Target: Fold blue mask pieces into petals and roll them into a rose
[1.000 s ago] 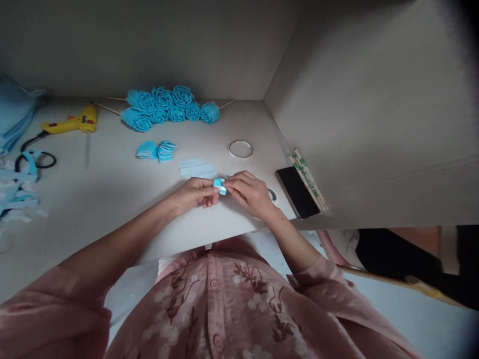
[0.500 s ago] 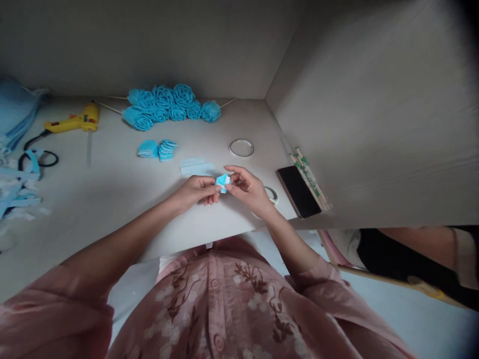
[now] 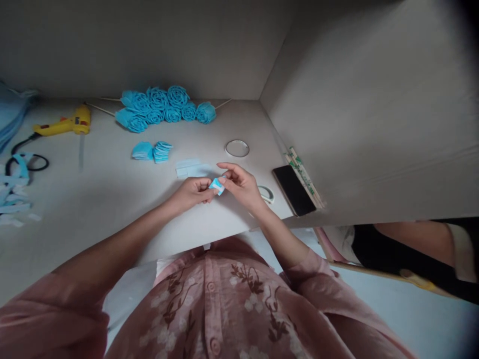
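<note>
The left hand [image 3: 192, 193] pinches a small folded blue-and-white piece [image 3: 216, 185] between thumb and fingers, apparently to steady it, while the right hand [image 3: 241, 187] grips its right side, index finger raised, probably to keep the fold uncovered. The piece is above the near part of the table [image 3: 112, 199], just in front of pale strips [image 3: 187, 168] that seem kept within reach. Farther left sit folded blue bundles [image 3: 151, 151]; blue paper-like roses [image 3: 157, 105] line the far edge, likely out of the way. Half a second earlier the piece showed a pointed top; now it looks tilted, a white band facing up.
</note>
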The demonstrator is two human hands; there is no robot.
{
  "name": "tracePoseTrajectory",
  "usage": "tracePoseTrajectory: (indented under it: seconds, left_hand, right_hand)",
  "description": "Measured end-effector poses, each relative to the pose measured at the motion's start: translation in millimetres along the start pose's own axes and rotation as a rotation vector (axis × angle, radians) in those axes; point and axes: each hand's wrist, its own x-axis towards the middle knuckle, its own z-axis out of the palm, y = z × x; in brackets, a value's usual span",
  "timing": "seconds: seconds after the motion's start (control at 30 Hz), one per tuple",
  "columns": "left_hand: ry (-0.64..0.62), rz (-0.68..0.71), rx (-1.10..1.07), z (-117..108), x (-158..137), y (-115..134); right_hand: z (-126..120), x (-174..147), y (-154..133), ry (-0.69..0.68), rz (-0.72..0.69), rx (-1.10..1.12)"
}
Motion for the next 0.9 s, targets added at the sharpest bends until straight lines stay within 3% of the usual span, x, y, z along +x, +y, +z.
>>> tracePoseTrajectory:
  seconds: [0.3,0.5,0.9]
  left_hand:
    - [0.086,-0.016,-0.132,-3.6,2.1,-3.1]
    - [0.098,0.006,-0.159,-3.4,2.9,-4.0]
    - [0.141,0.026,-0.179,-4.4,3.4,-4.5]
  right_hand:
    - [-2.1,8.7,-3.3,0.133,0.1,0.13]
    - [0.1,10.8,1.5,0.022,0.07,0.12]
    - [0.0,18.4,4.0,0.077,0.057,0.098]
